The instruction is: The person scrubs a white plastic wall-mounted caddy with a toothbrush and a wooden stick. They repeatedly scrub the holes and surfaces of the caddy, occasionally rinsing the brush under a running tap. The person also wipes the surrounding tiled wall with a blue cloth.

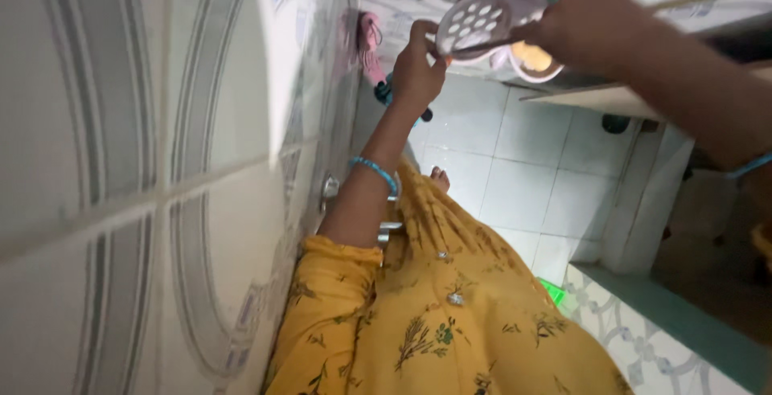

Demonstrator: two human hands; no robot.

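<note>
Left hand (416, 64) clenched on rim of round white perforated strainer (474, 22), held up above white tiled floor (523, 170). Right hand (583, 25) closed around thin dark stick (482, 44) touching strainer's lower edge. Blue bangle (375, 171) on left wrist, yellow flowered garment (434, 315) below.

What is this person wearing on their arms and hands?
Both hands are bare, no gloves. The left hand side has a thin turquoise bangle on the forearm and a short mustard-yellow sleeve with a dark leaf print, gathered at its edge. The right hand side shows a bare forearm with a similar turquoise band near the frame edge.
</note>
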